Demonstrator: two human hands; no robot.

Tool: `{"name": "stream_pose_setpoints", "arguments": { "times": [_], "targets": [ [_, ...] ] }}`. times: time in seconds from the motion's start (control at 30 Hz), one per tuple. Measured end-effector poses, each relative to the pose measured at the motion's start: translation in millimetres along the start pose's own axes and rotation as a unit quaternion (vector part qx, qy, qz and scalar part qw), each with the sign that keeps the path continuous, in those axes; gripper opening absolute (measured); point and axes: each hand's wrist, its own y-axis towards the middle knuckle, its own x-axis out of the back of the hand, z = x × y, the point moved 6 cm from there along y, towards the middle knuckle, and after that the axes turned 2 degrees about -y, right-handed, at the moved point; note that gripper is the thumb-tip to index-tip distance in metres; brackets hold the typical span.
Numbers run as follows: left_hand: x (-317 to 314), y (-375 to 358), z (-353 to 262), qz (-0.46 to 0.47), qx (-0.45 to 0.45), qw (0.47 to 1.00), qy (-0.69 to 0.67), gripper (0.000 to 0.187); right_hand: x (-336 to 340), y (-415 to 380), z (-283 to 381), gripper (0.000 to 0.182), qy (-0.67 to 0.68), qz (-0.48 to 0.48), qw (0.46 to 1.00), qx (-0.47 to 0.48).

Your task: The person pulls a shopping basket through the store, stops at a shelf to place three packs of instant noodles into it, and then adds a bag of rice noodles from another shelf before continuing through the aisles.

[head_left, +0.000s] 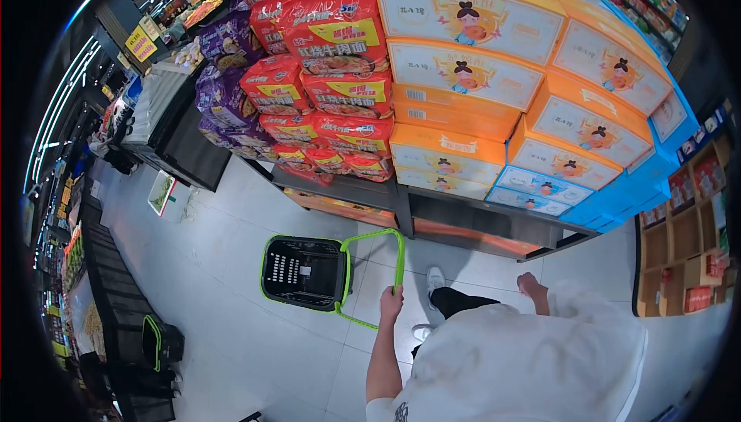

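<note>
My left hand (392, 301) is wrapped round the long green handle of a black shopping basket (305, 274) with a green rim. The basket stands on the floor to my left, and a small pale patch shows inside it. To my right, my right hand (531, 286) hangs beside my body with its fingers loosely curled and nothing visible in it. Nearest to it is a display stand stacked with orange gift boxes (455, 74) and blue boxes (617, 206). Red instant noodle packs (340, 94) are piled beside the orange boxes.
Purple packs (226, 74) sit at the display's left end. A dark shelf edge (463, 221) runs in front of me. A second basket (162, 342) stands by the produce rack at left. A white crate (168, 196) rests on the floor. Wooden shelves (679, 229) stand at right.
</note>
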Motion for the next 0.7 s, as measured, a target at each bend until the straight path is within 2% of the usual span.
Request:
{"name": "stream_pose_setpoints", "arguments": {
  "times": [0.03, 0.13, 0.17, 0.27, 0.3, 0.37, 0.4, 0.43, 0.53, 0.63, 0.7],
  "targets": [
    [5, 7, -3, 0.015, 0.013, 1.0, -0.013, 0.035, -9, 11, -8, 0.031, -0.025, -0.003, 0.999, -0.035],
    [0, 40, -21, 0.053, 0.039, 0.997, -0.047, 0.032, -12, 20, 7, 0.038, 0.102, -0.062, 0.99, -0.075],
    [-3, 48, -29, 0.064, 0.049, 0.995, -0.05, 0.033, -10, 18, 26, 0.045, 0.103, -0.093, 0.989, -0.045],
    [-19, 67, -39, 0.121, 0.087, 0.988, -0.032, 0.032, -12, 18, 91, 0.047, 0.106, -0.076, 0.991, 0.028],
    [-26, 74, -38, 0.135, 0.097, 0.986, -0.031, 0.031, -6, 9, 118, 0.044, 0.099, -0.099, 0.986, 0.094],
    [-41, 90, -35, 0.156, 0.108, 0.981, -0.033, 0.031, -7, 21, 154, 0.034, 0.098, -0.108, 0.979, 0.141],
    [-48, 97, -33, 0.162, 0.11, 0.98, -0.034, 0.032, -18, 51, 157, 0.017, 0.105, -0.173, 0.956, 0.211],
    [-52, 99, -31, 0.169, 0.11, 0.979, -0.035, 0.032, -20, 59, 164, 0.009, 0.128, -0.176, 0.946, 0.241],
    [-56, 99, -35, 0.15, 0.111, 0.981, -0.059, 0.033, -4, 37, 187, 0.008, 0.137, -0.225, 0.918, 0.296],
    [-50, 103, -41, 0.119, 0.109, 0.981, -0.112, 0.031, 4, 20, 182, 0.02, 0.186, -0.09, 0.965, 0.164],
    [-45, 110, -45, 0.085, 0.101, 0.979, -0.155, 0.028, 5, 8, 173, 0.025, 0.223, -0.016, 0.971, 0.083]
  ]
}}
